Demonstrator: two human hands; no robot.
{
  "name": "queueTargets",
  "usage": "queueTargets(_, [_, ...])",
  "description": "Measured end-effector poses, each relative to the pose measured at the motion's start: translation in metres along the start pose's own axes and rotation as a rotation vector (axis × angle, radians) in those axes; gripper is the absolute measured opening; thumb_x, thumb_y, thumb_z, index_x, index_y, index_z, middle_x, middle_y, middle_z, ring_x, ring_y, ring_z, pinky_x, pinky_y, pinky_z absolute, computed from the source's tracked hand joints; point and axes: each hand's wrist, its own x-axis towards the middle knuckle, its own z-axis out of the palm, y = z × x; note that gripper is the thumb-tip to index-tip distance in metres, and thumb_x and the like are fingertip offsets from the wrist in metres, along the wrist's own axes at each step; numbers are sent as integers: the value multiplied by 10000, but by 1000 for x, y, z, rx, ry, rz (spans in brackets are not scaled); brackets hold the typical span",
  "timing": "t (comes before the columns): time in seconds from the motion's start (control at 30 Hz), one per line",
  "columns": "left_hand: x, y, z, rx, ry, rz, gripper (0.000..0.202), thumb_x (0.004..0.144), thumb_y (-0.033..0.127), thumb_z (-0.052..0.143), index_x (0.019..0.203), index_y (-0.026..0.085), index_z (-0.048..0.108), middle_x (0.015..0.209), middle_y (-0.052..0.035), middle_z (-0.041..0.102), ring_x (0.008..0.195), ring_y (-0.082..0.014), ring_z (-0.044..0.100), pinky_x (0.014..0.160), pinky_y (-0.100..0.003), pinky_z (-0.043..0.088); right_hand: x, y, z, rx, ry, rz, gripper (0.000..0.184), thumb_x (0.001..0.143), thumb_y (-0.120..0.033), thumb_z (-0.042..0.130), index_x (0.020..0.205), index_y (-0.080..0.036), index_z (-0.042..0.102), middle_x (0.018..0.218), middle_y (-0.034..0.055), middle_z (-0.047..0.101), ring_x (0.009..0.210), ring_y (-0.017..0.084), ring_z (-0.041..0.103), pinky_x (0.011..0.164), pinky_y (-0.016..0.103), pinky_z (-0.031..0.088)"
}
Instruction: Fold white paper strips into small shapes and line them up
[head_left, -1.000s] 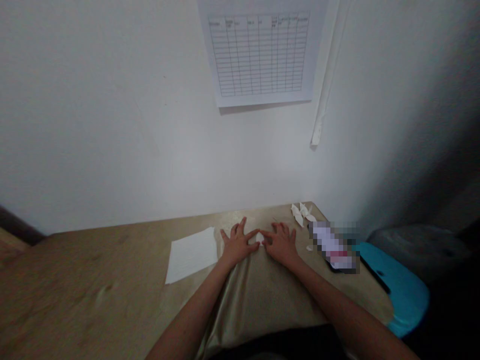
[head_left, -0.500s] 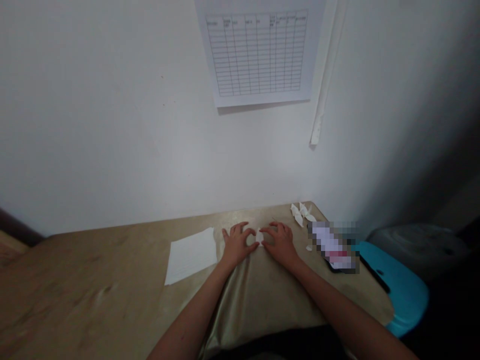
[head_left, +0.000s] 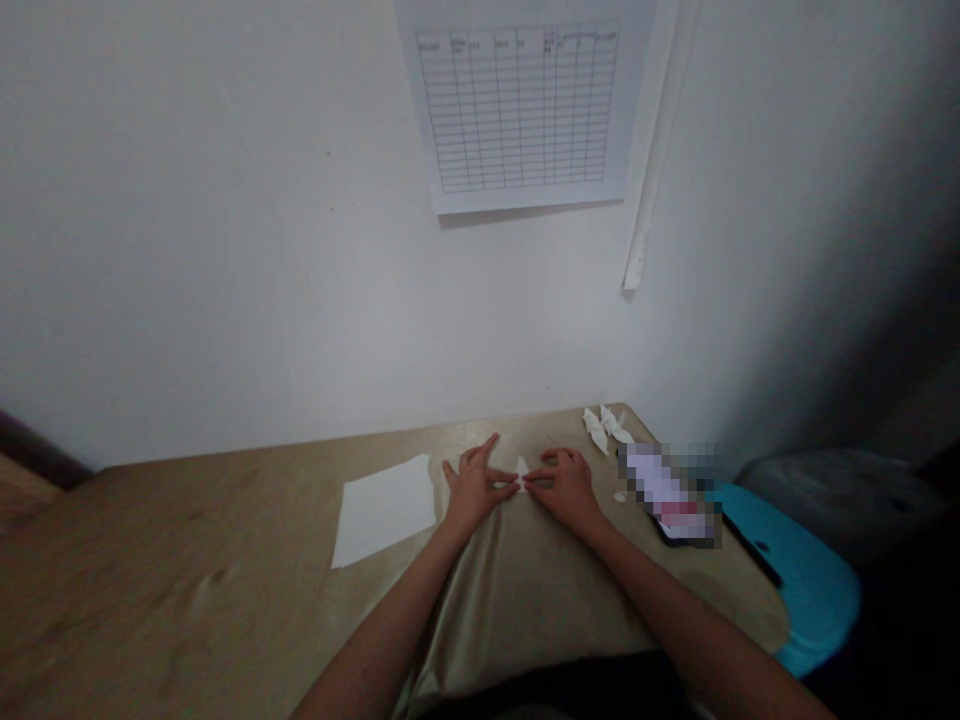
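A small folded white paper piece (head_left: 522,468) sits on the tan table (head_left: 225,560) between my two hands. My left hand (head_left: 472,487) pinches its left side with thumb and forefinger, the other fingers raised. My right hand (head_left: 564,485) pinches its right side, fingers curled over it. Both hands rest on the tabletop near the wall.
A stack of white paper sheets (head_left: 385,507) lies left of my hands. Two folded white paper figures (head_left: 606,427) sit at the table's back right corner. A blurred-out object (head_left: 667,492) lies at the right edge, beside a blue seat (head_left: 795,580). A printed grid chart (head_left: 517,105) hangs on the wall.
My fingers went from lying flat on the paper piece to pinching it from both sides; the piece now stands up a little between the fingertips.
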Motion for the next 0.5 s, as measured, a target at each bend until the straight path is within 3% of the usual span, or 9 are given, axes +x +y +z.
queueTargets(0.33, [-1,2,-3,101,-35,-22,337,807,546,714,1143,541,695,1671,109,172,1468,-412,256,1100,-806,32,1,-6,-3,-115,-101,57,304,824,-413,705,1126,-425,738,1418,44,514,1355,292,357,1159,473,205])
queueTargets(0.5, [1,0,-1,111,-61,-18,426,804,545,720,1221,565,636,1682,63,148,1483,-413,233,1083,-816,17,1,-6,-2,-170,-159,46,395,845,-421,680,1239,-440,671,1485,64,455,1403,318,302,1161,545,157])
